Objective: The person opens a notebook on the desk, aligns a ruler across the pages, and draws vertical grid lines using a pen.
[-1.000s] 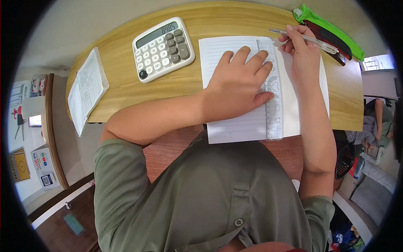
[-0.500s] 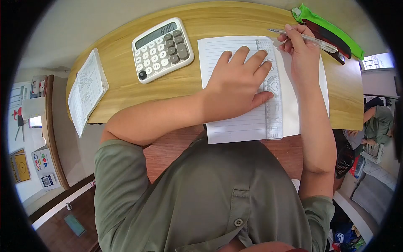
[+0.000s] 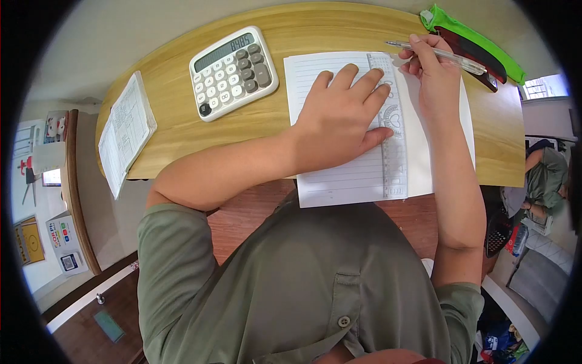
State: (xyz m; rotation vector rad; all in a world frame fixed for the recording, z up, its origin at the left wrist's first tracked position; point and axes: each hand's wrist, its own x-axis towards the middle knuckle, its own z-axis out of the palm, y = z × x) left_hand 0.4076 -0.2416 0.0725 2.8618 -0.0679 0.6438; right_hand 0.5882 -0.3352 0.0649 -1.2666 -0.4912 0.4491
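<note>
Flat across a lined notebook page, my left hand has its fingers spread. Its fingertips and thumb rest on the left edge of a clear plastic ruler with cut-out shapes. The ruler lies lengthwise beside the notebook's fold, and my hand covers part of the page. My right hand is closed around a clear-barrelled pen, over the notebook's right side. The pen points left, its tip above the desk just past the page's top edge, touching nothing I can make out.
A white calculator stands on the wooden desk to the left. Farther left, a stack of printed papers overhangs the edge. A green case and a dark red-and-black object lie at the back right. Another person sits at far right.
Both hands keep nearly the same pose, the left still on the ruler and the right still holding the pen. The view shifts very slightly. At far right, the other person's arm has moved.
</note>
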